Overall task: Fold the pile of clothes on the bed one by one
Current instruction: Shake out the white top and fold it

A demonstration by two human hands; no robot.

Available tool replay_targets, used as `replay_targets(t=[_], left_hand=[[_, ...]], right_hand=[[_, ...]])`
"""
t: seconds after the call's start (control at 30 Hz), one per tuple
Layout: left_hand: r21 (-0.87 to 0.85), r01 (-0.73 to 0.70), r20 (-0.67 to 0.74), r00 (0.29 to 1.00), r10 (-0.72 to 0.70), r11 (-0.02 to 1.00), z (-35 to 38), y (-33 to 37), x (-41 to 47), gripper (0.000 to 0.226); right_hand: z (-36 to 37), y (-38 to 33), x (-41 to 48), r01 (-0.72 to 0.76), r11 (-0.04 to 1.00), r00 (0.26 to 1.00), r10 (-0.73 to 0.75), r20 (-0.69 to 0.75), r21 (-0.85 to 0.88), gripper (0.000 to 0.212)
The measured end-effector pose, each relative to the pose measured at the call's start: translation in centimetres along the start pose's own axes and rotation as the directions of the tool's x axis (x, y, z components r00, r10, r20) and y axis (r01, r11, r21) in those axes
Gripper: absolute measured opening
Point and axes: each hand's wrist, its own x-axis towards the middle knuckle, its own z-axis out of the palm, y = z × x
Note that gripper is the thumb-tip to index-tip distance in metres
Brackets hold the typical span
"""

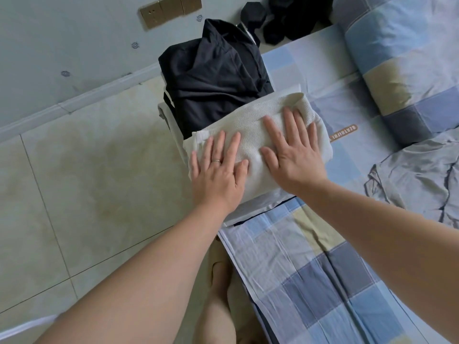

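Off to the left of my left hand I see only tiled floor (87,170), with a brass socket plate (169,11) on the wall far beyond it. My left hand (218,170) lies flat with its fingers straight and spread, palm down on the near left part of the white top (250,135). A ring (217,160) shows on one finger. The white top is folded into a compact block at the edge of the bed (310,269), under both hands. It rests on another pale layer that sticks out towards me.

Just past my fingertips, a folded black garment (213,78) touches the white top's far edge. Dumbbells (253,13) sit on the floor further beyond it.

My right hand (293,155) is just beside the left without touching it. It is also flat and spread, and presses the right half of the white top. Neither hand grips anything.

To the right of my right hand the checked sheet runs on. A rolled quilt (397,70) in the same check lies up beyond that hand. A crumpled grey shirt (417,177), unfolded, lies well apart from it further right.
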Motion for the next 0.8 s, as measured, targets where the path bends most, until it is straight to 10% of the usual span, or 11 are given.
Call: replay_targets(t=[0.8], left_hand=[[-0.049,-0.048,0.192,0.98,0.057,0.998,-11.9,5.5,-3.0,0.067]], right_hand=[[-15.1,-1.6,-8.5,-0.117,0.993,0.966,0.116,0.232,-0.01,0.07]])
